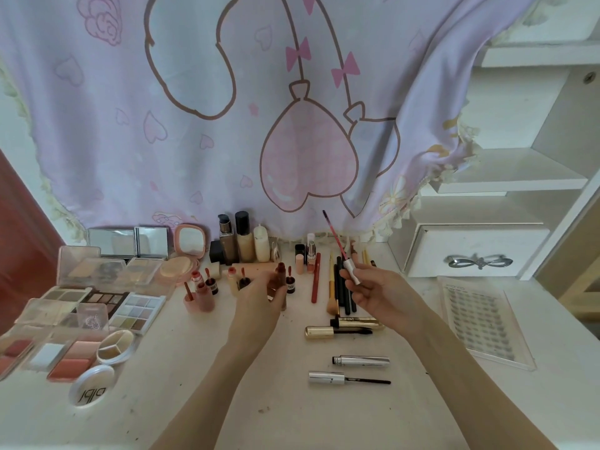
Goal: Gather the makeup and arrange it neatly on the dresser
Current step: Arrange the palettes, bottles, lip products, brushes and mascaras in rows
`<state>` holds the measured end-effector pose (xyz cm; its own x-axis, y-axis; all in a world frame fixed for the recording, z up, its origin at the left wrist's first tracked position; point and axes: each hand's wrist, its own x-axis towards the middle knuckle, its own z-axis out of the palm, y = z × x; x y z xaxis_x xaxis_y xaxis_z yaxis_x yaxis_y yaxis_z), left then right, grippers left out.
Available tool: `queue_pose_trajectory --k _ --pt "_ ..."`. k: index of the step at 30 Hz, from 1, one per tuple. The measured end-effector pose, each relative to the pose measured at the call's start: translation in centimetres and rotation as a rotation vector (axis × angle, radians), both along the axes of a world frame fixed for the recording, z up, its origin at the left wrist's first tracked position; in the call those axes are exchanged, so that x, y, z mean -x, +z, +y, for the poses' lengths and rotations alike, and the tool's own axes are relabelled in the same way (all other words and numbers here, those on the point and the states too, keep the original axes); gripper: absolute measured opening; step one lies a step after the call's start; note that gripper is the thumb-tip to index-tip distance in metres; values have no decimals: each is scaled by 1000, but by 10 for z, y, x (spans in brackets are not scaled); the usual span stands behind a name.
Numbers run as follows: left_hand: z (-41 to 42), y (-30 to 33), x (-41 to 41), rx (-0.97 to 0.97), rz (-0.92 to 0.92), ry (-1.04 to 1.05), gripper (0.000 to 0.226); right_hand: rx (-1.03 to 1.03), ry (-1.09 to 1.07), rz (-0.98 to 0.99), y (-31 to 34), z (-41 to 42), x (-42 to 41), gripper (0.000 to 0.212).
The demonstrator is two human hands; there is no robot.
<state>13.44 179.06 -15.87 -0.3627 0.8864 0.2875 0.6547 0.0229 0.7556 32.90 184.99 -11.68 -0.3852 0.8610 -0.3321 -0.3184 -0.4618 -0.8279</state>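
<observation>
My left hand (pixel 259 300) grips a dark red-brown lip gloss tube (pixel 280 274) upright above the dresser top (pixel 201 384). My right hand (pixel 373 292) pinches the silver cap of its wand applicator (pixel 337 245), whose pink stem points up and to the left. Open palettes (pixel 107 297) lie at the left. Foundation bottles (pixel 240 238) stand at the back. Small lip glosses (pixel 207 287) stand left of my left hand. Pencils and brushes (pixel 337 287) lie between my hands. Below them rest an open gold mascara (pixel 341 328) and an open silver mascara (pixel 350 368).
A purple patterned cloth (pixel 259 108) hangs behind the dresser. White shelves and a drawer box with a bow handle (pixel 477 254) stand at the right. A clear tray of false lashes (pixel 480 323) lies at the right. A round white compact (pixel 92 388) sits at the front left.
</observation>
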Motion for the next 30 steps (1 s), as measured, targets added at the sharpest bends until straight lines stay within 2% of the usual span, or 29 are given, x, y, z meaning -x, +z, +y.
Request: queue_pose_trajectory --k 10,17,24,30 --pt "2 -6 2 31 22 3 15 -123 74 -113 -3 -15 8 18" --pt "0 -12 0 62 12 -1 23 -233 45 -270 -6 -21 4 23" --pt "0 -16 -1 91 -6 13 21 -432 9 -570 -7 -16 -5 19" --pt "0 -18 -2 122 2 28 25 -513 10 -636 -8 -16 -8 18"
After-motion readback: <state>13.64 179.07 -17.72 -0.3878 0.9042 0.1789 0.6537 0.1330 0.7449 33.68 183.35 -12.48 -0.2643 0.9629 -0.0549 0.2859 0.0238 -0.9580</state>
